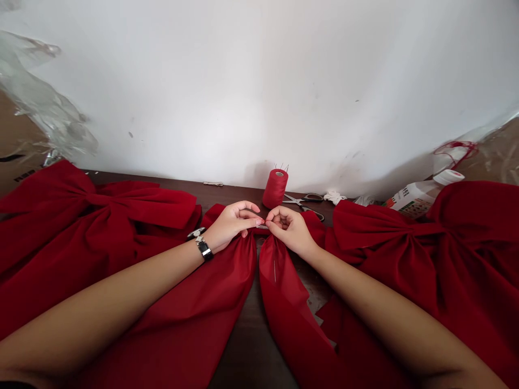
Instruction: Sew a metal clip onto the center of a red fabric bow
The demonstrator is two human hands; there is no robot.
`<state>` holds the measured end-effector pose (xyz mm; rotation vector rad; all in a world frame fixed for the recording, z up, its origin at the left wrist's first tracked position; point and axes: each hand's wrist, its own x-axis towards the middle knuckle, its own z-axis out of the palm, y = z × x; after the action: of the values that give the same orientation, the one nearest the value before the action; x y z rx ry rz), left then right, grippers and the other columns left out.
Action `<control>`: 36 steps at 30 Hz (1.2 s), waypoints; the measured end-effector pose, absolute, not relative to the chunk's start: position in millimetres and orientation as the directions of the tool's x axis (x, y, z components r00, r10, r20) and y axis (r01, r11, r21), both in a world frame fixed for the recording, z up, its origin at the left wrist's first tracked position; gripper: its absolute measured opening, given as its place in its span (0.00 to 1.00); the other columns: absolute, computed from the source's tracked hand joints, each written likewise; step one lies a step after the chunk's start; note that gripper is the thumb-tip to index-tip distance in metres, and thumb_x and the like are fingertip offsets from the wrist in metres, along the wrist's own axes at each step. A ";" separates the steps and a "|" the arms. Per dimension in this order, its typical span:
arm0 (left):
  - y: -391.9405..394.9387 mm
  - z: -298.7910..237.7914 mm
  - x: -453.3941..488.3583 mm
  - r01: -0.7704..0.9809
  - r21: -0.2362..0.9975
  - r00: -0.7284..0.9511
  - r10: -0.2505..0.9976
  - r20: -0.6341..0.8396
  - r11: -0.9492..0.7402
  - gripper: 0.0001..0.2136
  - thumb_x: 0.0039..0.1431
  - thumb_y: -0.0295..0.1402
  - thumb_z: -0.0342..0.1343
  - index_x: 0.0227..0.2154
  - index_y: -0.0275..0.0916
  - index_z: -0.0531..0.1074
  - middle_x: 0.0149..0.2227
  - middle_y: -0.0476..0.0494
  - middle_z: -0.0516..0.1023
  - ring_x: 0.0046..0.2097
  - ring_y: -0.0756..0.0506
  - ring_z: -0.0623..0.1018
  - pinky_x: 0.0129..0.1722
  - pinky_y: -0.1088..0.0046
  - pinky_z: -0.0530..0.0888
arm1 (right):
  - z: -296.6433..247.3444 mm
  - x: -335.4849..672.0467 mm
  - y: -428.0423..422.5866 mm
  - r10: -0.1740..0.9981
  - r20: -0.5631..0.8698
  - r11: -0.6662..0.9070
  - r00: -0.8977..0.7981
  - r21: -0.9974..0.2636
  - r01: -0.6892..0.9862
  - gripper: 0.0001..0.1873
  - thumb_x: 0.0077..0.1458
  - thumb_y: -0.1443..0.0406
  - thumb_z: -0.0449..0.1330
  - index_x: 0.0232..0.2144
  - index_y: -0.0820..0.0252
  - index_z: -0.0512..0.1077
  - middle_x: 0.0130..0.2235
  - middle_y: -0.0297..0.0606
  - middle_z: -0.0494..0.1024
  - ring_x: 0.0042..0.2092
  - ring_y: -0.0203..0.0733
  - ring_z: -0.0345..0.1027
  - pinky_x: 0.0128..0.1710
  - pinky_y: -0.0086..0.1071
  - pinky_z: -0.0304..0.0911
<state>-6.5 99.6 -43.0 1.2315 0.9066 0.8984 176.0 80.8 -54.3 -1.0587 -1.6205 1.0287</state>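
Note:
A big red fabric bow [211,302] lies on the dark wooden table [249,346] in front of me, its two tails running toward me. My left hand [231,224], with a watch on its wrist, and my right hand [290,227] meet at the bow's gathered middle. Both pinch the red cloth there, fingertips nearly touching. A thin needle [274,270] sticks in the right tail below my right hand.
A red thread spool [275,188] with pins in its top stands by the white wall. Scissors [303,201] and a white cord knot [334,196] lie beside it. Finished red bows lie at left [81,216] and right [425,237]. A white bottle [421,195] rests at far right.

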 end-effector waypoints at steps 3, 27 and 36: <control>99.8 -43.4 -6.7 -0.065 0.992 0.378 0.923 -0.075 0.107 0.16 0.46 0.33 0.67 0.36 0.36 0.69 0.30 0.47 0.80 0.21 0.56 0.68 0.18 0.81 0.63 | -52.0 175.7 79.9 0.953 0.231 0.272 -0.198 -0.939 0.212 0.09 0.49 0.61 0.60 0.27 0.63 0.68 0.18 0.25 0.55 0.22 0.27 0.45 0.23 0.24 0.45; 98.2 -41.8 -7.1 -0.044 0.996 0.372 0.927 -0.050 0.072 0.17 0.47 0.35 0.67 0.36 0.37 0.67 0.28 0.50 0.77 0.19 0.57 0.66 0.17 0.81 0.61 | -57.4 175.3 84.3 0.974 0.172 0.193 -0.148 -0.970 0.147 0.20 0.43 0.51 0.67 0.28 0.65 0.77 0.20 0.34 0.67 0.21 0.29 0.54 0.20 0.25 0.49; 101.1 -43.5 -6.7 -0.075 0.992 0.366 0.928 -0.067 0.101 0.16 0.46 0.35 0.67 0.34 0.37 0.67 0.27 0.50 0.77 0.21 0.55 0.69 0.18 0.81 0.64 | -57.9 175.2 84.7 0.981 0.147 0.156 -0.128 -0.985 0.068 0.19 0.41 0.54 0.69 0.30 0.65 0.80 0.27 0.40 0.78 0.25 0.34 0.65 0.25 0.27 0.60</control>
<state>-6.7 101.1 -43.5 1.2337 0.9083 0.9168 175.2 84.7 -57.9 -1.0900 -1.4246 1.1447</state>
